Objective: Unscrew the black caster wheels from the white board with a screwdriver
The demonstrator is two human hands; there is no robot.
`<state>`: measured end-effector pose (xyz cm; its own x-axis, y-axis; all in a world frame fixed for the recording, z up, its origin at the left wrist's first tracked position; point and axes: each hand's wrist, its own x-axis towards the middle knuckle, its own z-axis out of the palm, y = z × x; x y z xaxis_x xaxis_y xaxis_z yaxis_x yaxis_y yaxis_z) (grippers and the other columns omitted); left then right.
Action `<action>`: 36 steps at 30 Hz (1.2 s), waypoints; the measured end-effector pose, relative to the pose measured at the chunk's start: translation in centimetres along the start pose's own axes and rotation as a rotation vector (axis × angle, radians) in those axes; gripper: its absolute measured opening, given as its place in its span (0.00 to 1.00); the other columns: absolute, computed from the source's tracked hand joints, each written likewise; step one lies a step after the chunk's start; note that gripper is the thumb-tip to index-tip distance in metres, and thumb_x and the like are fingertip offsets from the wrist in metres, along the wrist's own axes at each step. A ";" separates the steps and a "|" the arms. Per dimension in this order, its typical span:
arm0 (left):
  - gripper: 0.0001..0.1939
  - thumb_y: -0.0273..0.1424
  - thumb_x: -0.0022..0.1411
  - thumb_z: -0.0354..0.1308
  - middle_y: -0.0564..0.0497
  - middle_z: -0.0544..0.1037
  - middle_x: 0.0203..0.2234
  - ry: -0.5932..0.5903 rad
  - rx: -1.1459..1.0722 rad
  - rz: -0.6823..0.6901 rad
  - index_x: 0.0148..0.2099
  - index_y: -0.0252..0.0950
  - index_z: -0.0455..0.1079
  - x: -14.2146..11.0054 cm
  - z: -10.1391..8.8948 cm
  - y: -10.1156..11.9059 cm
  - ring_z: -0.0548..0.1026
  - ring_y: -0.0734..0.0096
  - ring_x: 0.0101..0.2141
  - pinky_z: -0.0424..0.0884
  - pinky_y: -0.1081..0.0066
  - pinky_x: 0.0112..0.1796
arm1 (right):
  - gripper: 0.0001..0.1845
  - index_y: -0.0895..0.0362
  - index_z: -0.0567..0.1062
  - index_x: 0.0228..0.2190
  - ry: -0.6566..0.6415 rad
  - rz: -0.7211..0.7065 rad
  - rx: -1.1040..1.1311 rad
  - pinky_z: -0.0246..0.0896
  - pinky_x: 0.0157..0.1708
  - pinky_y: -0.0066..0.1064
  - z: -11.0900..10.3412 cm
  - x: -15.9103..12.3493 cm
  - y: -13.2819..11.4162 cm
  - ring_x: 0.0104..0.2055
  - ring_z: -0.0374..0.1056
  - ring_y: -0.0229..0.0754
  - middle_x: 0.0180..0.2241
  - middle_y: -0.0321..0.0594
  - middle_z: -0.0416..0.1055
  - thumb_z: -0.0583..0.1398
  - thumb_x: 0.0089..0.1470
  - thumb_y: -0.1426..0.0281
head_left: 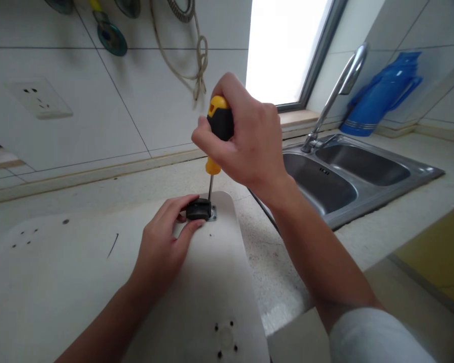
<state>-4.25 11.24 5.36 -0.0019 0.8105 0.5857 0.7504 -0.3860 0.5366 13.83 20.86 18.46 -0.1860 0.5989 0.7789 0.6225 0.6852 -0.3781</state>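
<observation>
My right hand (pixel 245 131) is wrapped round the yellow and black handle of a screwdriver (pixel 221 118). Its shaft points down, nearly upright, and the tip meets the metal mounting plate (pixel 213 214) of a black caster wheel (pixel 199 208). The screw under the tip is too small to make out. Thumb and fingers of my left hand (pixel 170 227) pinch the caster from its left side. The caster sits near the far right corner of a white board (pixel 200 282), which lies on the countertop. Groups of small holes show at other corners of the board.
To the right is a double steel sink (pixel 338 174) with a tall faucet (pixel 340 91). A blue thermos jug (pixel 382 96) stands behind it. A tiled wall bears a socket (pixel 40 98) and a knotted cord (pixel 200 65). The pale countertop (pixel 272 262) runs along the wall.
</observation>
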 end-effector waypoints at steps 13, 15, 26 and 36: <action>0.28 0.46 0.66 0.75 0.50 0.86 0.43 0.027 0.056 -0.069 0.62 0.45 0.74 -1.3 0.1 1.1 0.85 0.60 0.37 0.86 0.60 0.40 | 0.09 0.50 0.68 0.49 0.120 -0.109 0.162 0.69 0.43 0.33 0.7 -0.9 -0.2 0.37 0.74 0.38 0.46 0.36 0.76 0.57 0.70 0.64; 0.26 0.45 0.68 0.74 0.52 0.85 0.40 0.013 0.056 -0.018 0.62 0.43 0.73 -1.7 0.3 1.5 0.84 0.64 0.35 0.85 0.64 0.38 | 0.11 0.49 0.69 0.50 0.168 -0.165 0.229 0.69 0.42 0.34 1.5 -1.0 0.2 0.37 0.73 0.39 0.47 0.37 0.77 0.61 0.69 0.63; 0.18 0.30 0.83 0.55 0.55 0.81 0.32 0.025 0.151 0.303 0.69 0.33 0.68 -2.8 1.1 2.9 0.79 0.67 0.30 0.76 0.65 0.35 | 0.10 0.48 0.80 0.51 0.166 -0.286 0.286 0.69 0.38 0.38 2.2 -1.4 -0.4 0.39 0.73 0.43 0.47 0.38 0.79 0.63 0.70 0.62; 0.19 0.23 0.79 0.57 0.52 0.82 0.33 0.018 0.184 0.326 0.68 0.32 0.70 -3.1 1.5 3.0 0.78 0.63 0.31 0.74 0.61 0.34 | 0.17 0.50 0.82 0.52 0.133 -0.420 0.310 0.59 0.29 0.34 3.2 -1.2 0.0 0.29 0.56 0.35 0.42 0.36 0.73 0.61 0.64 0.68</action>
<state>-0.99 8.26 4.24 0.2461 0.6499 0.7191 0.8200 -0.5351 0.2029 11.63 21.49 15.95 -0.2603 0.2026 0.9440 0.2577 0.9568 -0.1343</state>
